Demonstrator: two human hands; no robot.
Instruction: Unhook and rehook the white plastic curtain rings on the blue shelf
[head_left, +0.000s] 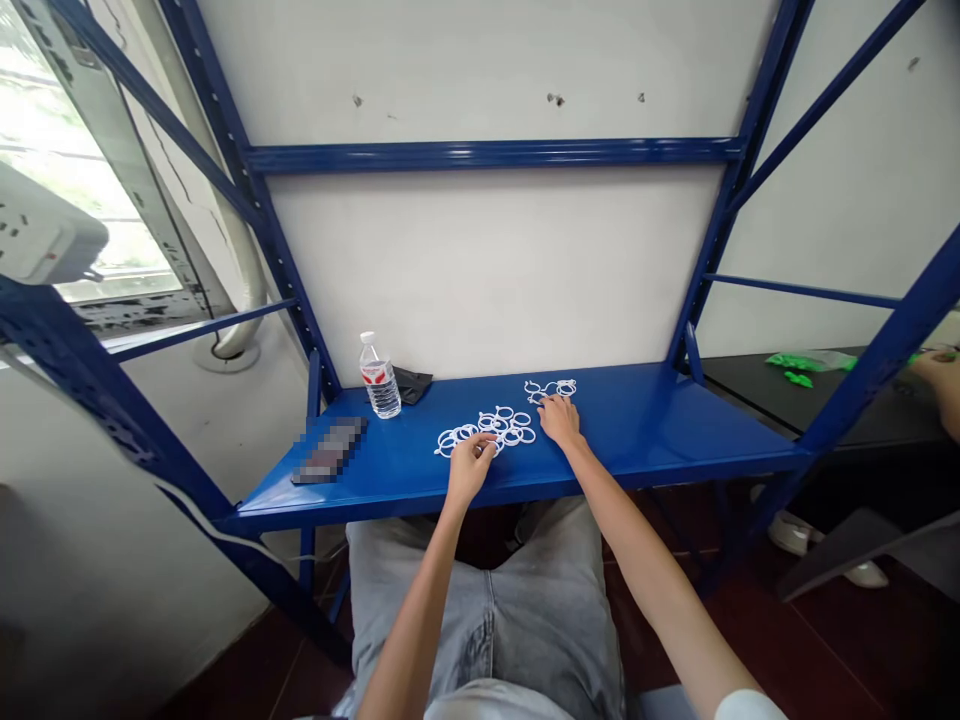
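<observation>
Loosely curled, the left hand [471, 464] and right hand [559, 418] partly hide two clusters of thin white rings [510, 425] on the blue metal counter [622, 420]; I can't tell whether either grips any

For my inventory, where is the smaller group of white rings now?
In the head view, the smaller group lies far back on the blue table, right of the larger pile, at the right hand.

On the table [630, 425] before me, a cluster of rings [493, 428] lies at my left hand [470, 462]; a smaller group of rings [561, 386] lies farther right and back, at my right hand [559, 417]. Left of both stands a bottle [382, 385], a flat object [331, 450] nearer me.
</observation>
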